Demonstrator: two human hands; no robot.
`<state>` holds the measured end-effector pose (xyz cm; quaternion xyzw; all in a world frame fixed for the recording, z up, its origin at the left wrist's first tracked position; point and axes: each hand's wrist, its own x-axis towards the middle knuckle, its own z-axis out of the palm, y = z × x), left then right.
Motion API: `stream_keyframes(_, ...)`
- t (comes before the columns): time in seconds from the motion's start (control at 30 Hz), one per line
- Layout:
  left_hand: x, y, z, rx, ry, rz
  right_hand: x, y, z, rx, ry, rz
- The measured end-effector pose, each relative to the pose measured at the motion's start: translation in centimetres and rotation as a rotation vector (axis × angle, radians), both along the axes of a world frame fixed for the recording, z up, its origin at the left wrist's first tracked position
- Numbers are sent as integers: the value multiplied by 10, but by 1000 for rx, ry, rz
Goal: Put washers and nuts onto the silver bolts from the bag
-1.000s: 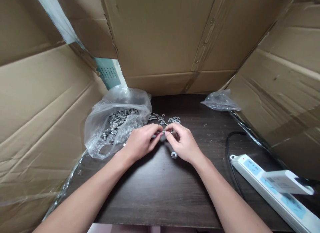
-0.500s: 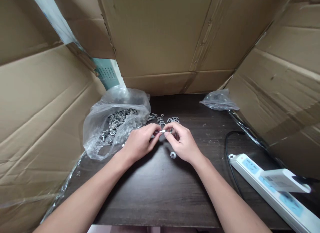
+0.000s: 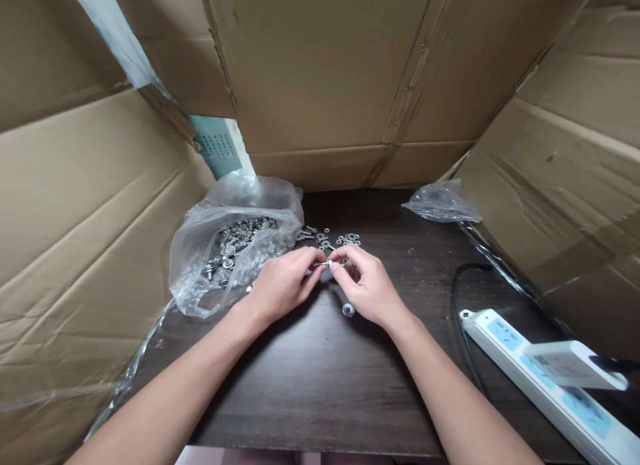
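Note:
My left hand is closed in a pinch on a small metal bolt, held just above the dark table. From the other side, my right hand pinches the same bolt near a bright end at its fingertips. Fingers hide most of the bolt, so whether a nut sits on it is too small to tell. A round metal washer lies on the table below my right palm. Beyond the fingertips are loose screws and a small pile of nuts and washers.
An open clear plastic bag full of metal fasteners stands at the left. Another clear bag lies at the back right. A white power strip with a plugged-in adapter and a black cable occupy the right. Cardboard walls enclose the table.
Both hands keep their pinch on the bolt with hardly any movement. The whole view has shifted slightly, so everything appears a little further right.

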<state>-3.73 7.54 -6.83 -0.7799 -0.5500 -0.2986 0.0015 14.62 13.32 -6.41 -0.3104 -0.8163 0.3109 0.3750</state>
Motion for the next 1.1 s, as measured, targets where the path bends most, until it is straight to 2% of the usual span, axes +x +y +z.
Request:
stream_keyframes(0.5,1,-1,1,15,5,-7,1,1,-1,18,-41,4)
stream_keyframes(1.1,2,0,-2,11,-34,-23,1,1,-1,-57,-82,5)
